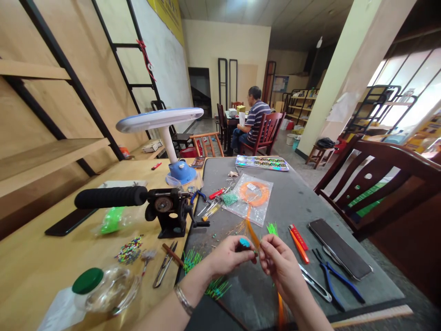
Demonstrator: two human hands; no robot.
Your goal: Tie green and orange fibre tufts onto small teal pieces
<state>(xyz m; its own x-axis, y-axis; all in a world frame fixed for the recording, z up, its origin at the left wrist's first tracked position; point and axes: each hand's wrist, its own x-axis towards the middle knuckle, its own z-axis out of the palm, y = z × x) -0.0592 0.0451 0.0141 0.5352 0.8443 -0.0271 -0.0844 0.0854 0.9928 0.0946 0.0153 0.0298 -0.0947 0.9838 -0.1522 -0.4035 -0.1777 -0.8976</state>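
Over the gray mat (292,200), my left hand (227,253) gripped a turquoise-tipped piece (244,242), right hand (278,256) pinched an orange strip (253,235); bare wood tabletop (81,250) sat left of it, someone seated (257,117) way beyond it.

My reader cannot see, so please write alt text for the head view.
A person's right hand pinches an orange strip beside the left hand, over a dark grey mat. Around them lie blue-handled pliers, a phone and green bristly bundles; another person sits in the background.

A flat, slightly bent orange strip (252,233) runs from the clear bag (264,211) to the right hand (278,257); nearer than the bag, a bright-blue piece (244,242) sits in the left hand (230,254).
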